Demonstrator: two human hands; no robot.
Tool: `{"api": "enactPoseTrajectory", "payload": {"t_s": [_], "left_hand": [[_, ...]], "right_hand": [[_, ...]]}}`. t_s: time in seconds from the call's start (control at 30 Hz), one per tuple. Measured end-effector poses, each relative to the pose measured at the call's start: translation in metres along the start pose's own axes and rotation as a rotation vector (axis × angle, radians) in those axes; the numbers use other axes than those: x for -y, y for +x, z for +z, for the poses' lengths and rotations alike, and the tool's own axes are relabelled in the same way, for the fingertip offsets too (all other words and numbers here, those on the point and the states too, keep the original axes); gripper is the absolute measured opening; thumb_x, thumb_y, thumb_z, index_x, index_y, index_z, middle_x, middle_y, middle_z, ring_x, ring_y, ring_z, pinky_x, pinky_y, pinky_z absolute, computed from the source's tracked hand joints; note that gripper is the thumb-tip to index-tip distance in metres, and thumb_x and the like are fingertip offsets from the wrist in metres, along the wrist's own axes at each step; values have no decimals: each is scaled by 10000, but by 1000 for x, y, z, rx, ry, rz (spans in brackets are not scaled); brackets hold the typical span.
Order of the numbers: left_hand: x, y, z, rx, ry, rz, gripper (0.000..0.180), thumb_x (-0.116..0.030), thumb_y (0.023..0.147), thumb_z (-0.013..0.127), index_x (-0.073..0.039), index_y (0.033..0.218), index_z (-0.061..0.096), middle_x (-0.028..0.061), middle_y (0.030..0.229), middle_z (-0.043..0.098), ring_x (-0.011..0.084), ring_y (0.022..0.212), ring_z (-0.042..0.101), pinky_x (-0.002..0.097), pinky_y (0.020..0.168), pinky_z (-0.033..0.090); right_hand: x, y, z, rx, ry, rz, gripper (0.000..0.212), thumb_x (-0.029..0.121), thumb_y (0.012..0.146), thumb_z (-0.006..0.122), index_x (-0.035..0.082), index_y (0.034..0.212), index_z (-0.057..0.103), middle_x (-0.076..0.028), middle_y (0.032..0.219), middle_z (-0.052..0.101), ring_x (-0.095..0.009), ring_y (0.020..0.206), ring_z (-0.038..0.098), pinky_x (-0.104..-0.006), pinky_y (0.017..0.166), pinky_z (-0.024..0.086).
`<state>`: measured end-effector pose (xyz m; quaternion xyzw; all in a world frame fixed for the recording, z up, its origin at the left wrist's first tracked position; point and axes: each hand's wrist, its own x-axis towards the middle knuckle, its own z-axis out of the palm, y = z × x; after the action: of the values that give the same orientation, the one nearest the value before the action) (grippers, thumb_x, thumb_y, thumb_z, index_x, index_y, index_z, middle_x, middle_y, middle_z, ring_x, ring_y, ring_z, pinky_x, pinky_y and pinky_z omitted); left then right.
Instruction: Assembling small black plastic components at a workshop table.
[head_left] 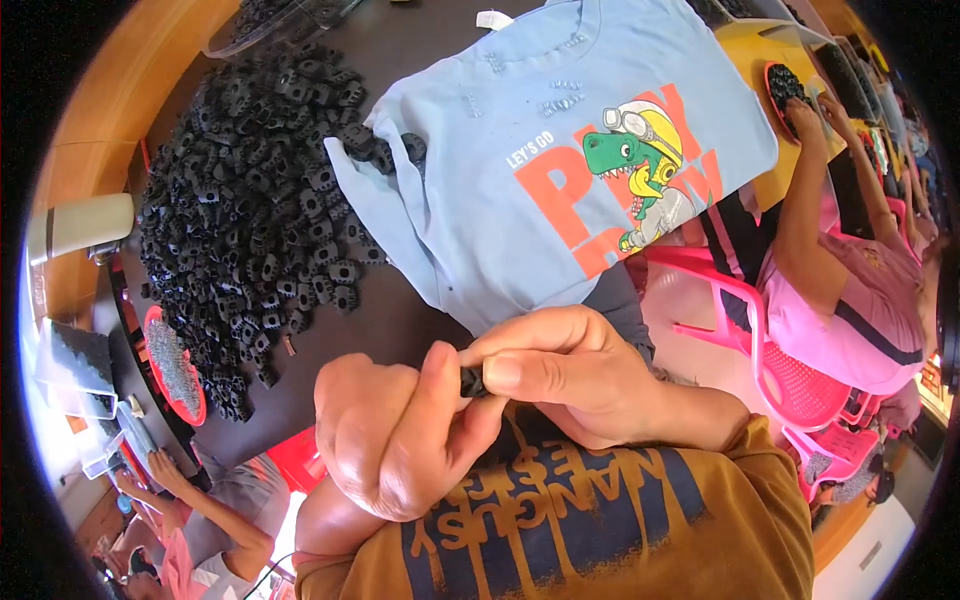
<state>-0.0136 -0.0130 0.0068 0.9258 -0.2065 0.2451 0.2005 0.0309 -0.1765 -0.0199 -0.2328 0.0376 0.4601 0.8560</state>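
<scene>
I watched both hands meet in front of the wearer's brown top [750, 510], with a small black part [470, 382] caught between them. It sat right at the fingertips, touching the left side of the right hand's [565, 375] thumb and lying just right of the left hand's [395, 435] upraised digit. The right fingers pinched it, the index arched over the top; the left fingers curled in and closed on its other side. They covered most of it, so I could not make out its shape. On the table [375, 330] beyond, I had a heap of black pieces [250, 220] to the left and a light-blue T-shirt [470, 200] just past the hands.
</scene>
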Motion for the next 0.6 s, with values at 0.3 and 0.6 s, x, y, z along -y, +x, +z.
{"api": "enactPoseTrajectory", "payload": {"t_s": [0.3, 0.6], "left_hand": [[8, 7, 5, -56, 29, 72, 467, -40, 675, 726, 63, 1082, 521, 104, 787, 515, 246, 604, 484, 392, 553, 421], [13, 13, 14, -56, 73, 73, 274, -169, 720, 752, 33, 871, 643, 43, 733, 485, 165, 561, 495, 308, 536, 440]], "right_hand": [[7, 3, 2, 12, 15, -24, 209, 56, 921, 538, -53, 1079, 620, -169, 898, 670, -209, 812, 661, -317, 759, 528], [8, 5, -3, -107, -32, -10, 188, 84, 921, 559, -41, 1030, 648, -84, 936, 672, -111, 850, 617, -251, 788, 500]]}}
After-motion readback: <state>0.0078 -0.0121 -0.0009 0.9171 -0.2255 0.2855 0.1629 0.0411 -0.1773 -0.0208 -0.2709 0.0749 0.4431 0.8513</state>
